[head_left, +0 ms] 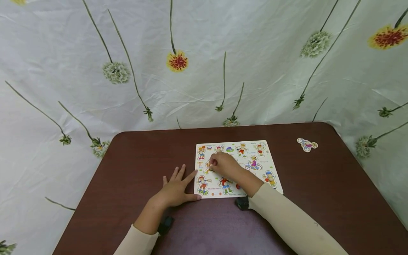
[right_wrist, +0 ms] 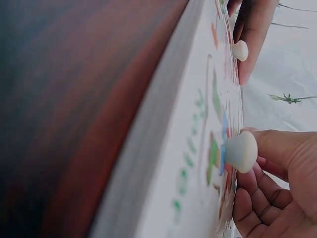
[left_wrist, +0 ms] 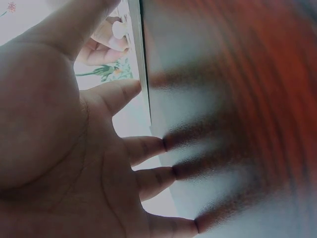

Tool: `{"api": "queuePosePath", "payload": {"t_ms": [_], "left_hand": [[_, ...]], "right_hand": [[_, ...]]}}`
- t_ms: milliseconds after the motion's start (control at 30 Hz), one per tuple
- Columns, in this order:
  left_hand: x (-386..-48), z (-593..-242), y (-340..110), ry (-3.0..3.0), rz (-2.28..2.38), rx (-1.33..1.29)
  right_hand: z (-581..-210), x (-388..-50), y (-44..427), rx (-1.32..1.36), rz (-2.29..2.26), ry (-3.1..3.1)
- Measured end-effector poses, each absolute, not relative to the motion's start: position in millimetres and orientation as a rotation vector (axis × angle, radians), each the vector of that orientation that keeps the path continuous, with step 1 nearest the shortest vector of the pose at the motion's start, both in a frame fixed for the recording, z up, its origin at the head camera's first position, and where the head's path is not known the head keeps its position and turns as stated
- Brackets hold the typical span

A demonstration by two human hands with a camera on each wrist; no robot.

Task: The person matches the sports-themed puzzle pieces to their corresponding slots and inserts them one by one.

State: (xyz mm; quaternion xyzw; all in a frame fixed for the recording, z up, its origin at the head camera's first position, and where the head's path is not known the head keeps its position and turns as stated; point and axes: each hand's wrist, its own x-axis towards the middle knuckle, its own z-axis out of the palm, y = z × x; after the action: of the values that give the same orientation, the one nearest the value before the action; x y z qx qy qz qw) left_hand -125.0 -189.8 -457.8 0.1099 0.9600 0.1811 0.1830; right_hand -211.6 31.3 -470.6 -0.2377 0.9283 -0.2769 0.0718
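A white peg puzzle board [head_left: 223, 196] printed with sports figures lies on the dark table. My right hand [head_left: 224, 165] is over its left-middle part, fingertips pinching a small figure puzzle piece [head_left: 208, 168]; the grip itself is partly hidden. The right wrist view shows a pale knob [right_wrist: 241, 151] in front of the curled fingers of that hand. My left hand [head_left: 174, 191] rests on the table with fingers spread, its thumb and index tips touching the board's left side. In the left wrist view those fingertips [left_wrist: 154, 145] press on the shiny tabletop.
A loose bicycle-rider piece [head_left: 307, 145] lies on the table [head_left: 322, 184] at the far right, apart from the board. Behind the table's back edge hangs a white cloth [head_left: 197, 92] with a flower print.
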Motion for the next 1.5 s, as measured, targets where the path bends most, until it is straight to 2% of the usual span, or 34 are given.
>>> {"api": "queuePosePath", "payload": {"t_ms": [767,1500], "left_hand": [[-125.6,-457.7,-189.4,2.713,0.507,0.313],[-124.4,-457.4,-190.1,2.702,0.528,0.305]], "right_hand": [[-458.4,-212.6,50.5,-0.579,-1.288,2.591],[-440.6,-211.3,90.2,-0.484,-1.657,2.581]]}}
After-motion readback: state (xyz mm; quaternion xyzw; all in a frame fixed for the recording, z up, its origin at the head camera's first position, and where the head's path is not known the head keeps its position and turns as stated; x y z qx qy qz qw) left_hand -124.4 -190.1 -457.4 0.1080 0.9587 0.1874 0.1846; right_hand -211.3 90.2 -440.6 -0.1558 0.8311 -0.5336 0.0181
